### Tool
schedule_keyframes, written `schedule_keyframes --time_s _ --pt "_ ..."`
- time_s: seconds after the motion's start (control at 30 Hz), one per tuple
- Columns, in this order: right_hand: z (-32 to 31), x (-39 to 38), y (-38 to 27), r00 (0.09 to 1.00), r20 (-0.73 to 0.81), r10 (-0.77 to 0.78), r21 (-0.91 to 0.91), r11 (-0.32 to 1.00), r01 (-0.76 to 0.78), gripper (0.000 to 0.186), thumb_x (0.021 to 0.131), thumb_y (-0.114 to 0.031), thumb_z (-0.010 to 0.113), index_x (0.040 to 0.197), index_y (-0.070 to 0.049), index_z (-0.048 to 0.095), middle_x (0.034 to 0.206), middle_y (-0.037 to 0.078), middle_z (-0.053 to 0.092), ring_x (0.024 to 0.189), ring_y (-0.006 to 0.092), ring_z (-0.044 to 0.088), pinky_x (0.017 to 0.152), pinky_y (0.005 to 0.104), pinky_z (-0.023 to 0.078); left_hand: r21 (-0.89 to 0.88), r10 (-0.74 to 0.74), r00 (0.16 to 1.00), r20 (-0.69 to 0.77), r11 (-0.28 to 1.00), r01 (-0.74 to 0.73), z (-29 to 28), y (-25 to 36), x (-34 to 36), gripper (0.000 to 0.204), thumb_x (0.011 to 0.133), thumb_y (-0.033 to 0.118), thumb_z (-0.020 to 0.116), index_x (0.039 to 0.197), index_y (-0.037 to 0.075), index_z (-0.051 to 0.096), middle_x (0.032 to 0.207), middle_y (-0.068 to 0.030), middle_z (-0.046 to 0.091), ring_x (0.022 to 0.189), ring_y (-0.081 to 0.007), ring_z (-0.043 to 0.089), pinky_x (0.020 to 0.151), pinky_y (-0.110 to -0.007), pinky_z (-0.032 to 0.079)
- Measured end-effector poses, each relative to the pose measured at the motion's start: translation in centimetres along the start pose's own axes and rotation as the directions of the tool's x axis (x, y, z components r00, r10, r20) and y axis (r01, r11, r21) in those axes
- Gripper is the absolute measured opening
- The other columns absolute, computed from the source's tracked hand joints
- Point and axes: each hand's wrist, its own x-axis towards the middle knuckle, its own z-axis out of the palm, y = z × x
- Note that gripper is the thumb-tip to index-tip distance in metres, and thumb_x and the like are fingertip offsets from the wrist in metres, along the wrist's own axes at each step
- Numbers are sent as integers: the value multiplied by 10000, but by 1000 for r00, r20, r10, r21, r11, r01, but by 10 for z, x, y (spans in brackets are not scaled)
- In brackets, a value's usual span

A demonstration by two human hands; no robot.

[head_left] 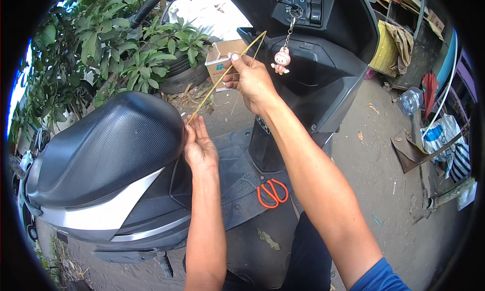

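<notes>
1. Pinching with the right hand (250, 80), nearly closed, thumb against bent fingers, on a long yellow-brown strip (209, 95).
2. Pinching the lower end of the same strip with the left hand (201, 148), thumb to fingertip; otherwise half open, with palm showing and fingers loosely extended.
3. Stretched almost straight from left fingertips up to right pinch, then onward past the right hand to a sharp bend, and dropping back thinly behind it. Too fine against the ground to trace to a far end.
4. Apparently at a step of spanning and guiding the strip between both hands, judging by the two pinches and the straight run between.
5. Called for in the next move, most likely: steady pinches, only light tension to avoid a slip or a kink, and free room beyond the right hand for the bent length.
6. Immediately left of the left hand: a black textured scooter seat (108, 144). Cannot tell about any contact there.
7. Just beyond the right hand: an open cardboard box (213, 73). To the right of it: a small pink doll charm (281, 61), hanging from a key.
8. Below the right hand, and to the right of the left wrist: red-orange looped handles (273, 192) at the footboard (230, 190).
</notes>
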Motion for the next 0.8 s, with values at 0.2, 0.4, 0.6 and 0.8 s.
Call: schedule_keyframes --time_s 0.2,0.4,0.6,0.8 --pt "-3 -3 0 1000 -7 18 18 1000 -17 328 1034 -280 489 917 1 611 781 61 608 660 121 579 612 266 504 16 2 1000 14 1000 -2 -2 -1 0 155 971 39 534 1103 -37 560 1150 -175 630 1127 -282 624 1053 -401 518" --pt "-3 -1 -2 1000 -6 13 10 1000 -13 325 1035 -280 485 919 -4 610 782 61 607 659 116 579 611 260 504 0 3 1000 9 1000 -3 2 -2 0 158 975 15 508 1118 -49 534 1159 -179 618 1139 -301 620 1054 -414 518" --pt "-2 0 -4 1000 -1 12 2 1000 -12 321 1036 -276 483 917 -6 611 781 61 606 660 119 583 614 264 509 24 0 1000 16 1000 0 -1 -3 3 137 979 37 517 1086 -35 562 1136 -167 634 1123 -271 627 1046 -394 524" --pt "0 -6 0 998 30 57 -1 998 -57 302 1031 -280 506 977 2 600 853 77 606 721 138 578 675 285 506 32 4 1000 27 999 -5 -8 6 1 134 970 34 534 1078 -36 572 1129 -162 637 1117 -272 628 1051 -401 517"
